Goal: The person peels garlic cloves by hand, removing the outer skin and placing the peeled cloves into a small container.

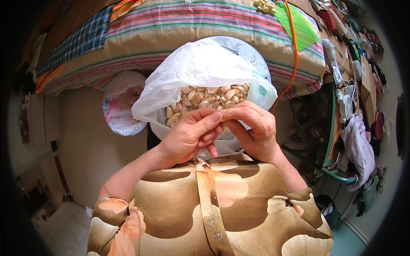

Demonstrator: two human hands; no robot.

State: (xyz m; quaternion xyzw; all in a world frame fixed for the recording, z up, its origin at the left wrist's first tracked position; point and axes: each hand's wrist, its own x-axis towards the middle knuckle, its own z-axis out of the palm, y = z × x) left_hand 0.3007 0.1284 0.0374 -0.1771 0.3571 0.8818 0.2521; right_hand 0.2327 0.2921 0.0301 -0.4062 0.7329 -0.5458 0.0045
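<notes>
Many unpeeled garlic cloves (pixel 195 97) fill an open white plastic bag (pixel 192 67) in front of my torso. Above the near side of the bag, my left hand (pixel 189 134) and my right hand (pixel 253 128) meet at the fingertips. Between them they pinch a small pale garlic clove (pixel 226 128), mostly hidden by the fingers. My left thumb lies along the top of the pinch, while the right thumb and index finger close on it from the other side. The bag rests on a round marble-patterned surface (pixel 253 52).
A lined bin (pixel 125 128) with peelings (pixel 133 99) stands on the floor at left. Beyond the bag is a bed with a striped cover (pixel 192 19), holding a green mesh sheet (pixel 296 27) and pale cloves (pixel 264 6). An orange cord (pixel 294 60) hangs at right, near a cluttered table.
</notes>
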